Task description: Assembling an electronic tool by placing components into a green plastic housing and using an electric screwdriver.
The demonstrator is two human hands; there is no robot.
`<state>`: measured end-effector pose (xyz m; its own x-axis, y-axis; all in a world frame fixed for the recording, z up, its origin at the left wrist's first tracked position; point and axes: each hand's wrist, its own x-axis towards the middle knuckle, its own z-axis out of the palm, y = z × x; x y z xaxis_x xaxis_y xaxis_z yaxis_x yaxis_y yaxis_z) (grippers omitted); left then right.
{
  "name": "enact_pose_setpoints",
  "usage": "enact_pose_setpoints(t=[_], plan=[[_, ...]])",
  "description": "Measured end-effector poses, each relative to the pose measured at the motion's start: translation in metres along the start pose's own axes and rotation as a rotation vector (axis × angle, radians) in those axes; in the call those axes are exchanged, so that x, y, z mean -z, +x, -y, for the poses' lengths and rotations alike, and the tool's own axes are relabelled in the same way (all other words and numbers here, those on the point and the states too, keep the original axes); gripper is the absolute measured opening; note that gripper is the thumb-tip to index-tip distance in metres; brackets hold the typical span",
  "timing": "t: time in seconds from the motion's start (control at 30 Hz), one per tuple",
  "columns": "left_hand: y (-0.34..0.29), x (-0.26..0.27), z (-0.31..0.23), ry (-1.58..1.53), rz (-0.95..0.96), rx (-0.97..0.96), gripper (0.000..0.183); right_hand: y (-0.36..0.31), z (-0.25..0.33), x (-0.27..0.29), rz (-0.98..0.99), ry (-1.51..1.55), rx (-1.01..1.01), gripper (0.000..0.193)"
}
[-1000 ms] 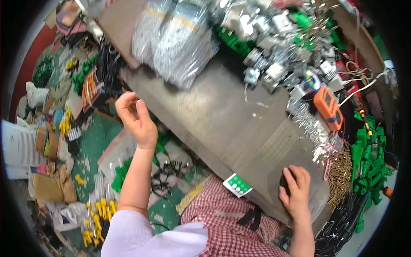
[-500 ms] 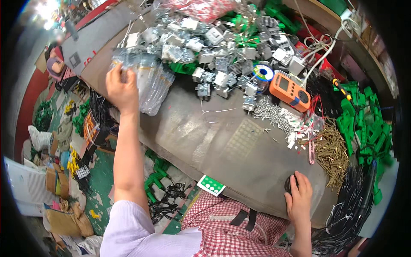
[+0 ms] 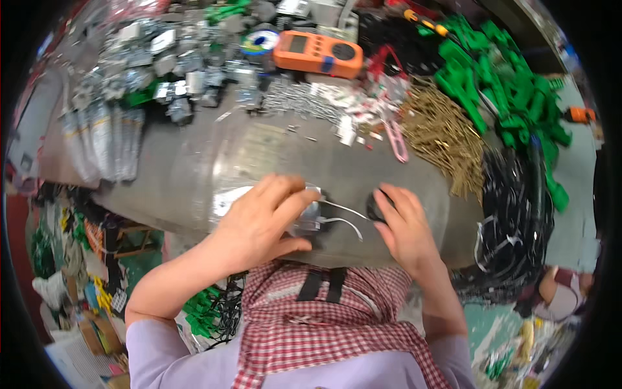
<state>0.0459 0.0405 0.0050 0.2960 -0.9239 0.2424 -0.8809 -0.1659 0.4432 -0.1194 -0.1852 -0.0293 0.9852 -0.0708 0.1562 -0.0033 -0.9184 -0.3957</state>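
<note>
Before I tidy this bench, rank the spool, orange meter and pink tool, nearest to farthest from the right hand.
From the right hand:
1. Pink tool, just beyond it
2. Orange meter, farther up, leftward
3. Spool, left of the meter

Metal block (image 3: 308, 224) silver, its wires (image 3: 350, 209) white; small round object (image 3: 373, 207) black. Multimeter (image 3: 317, 55) orange with a blue patch (image 3: 328, 64). Tabletop (image 3: 175, 170) grey. Screws (image 3: 295, 98) silver, pins (image 3: 444, 133) brass-gold, plastic parts (image 3: 514, 97) green, cable bundle (image 3: 512, 211) black. Apron (image 3: 311, 334) — red-and-white check, black straps (image 3: 311, 285); sleeves (image 3: 152, 343) — plain lilac.
</note>
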Motion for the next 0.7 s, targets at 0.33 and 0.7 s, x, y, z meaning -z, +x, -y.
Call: enact_pose_setpoints(t=[0.33, 0.7], plan=[[0.063, -0.034, -0.004, -0.277, 0.361, 0.125, 0.023, -0.027, -0.016, -0.008, -0.168, 0.132, -0.09, 0.057], [0.058, -0.048, -0.038, -0.093, -0.001, 0.025, 0.099, -0.005, 0.012, -0.019, -0.311, 1.346, -0.399, 0.097]])
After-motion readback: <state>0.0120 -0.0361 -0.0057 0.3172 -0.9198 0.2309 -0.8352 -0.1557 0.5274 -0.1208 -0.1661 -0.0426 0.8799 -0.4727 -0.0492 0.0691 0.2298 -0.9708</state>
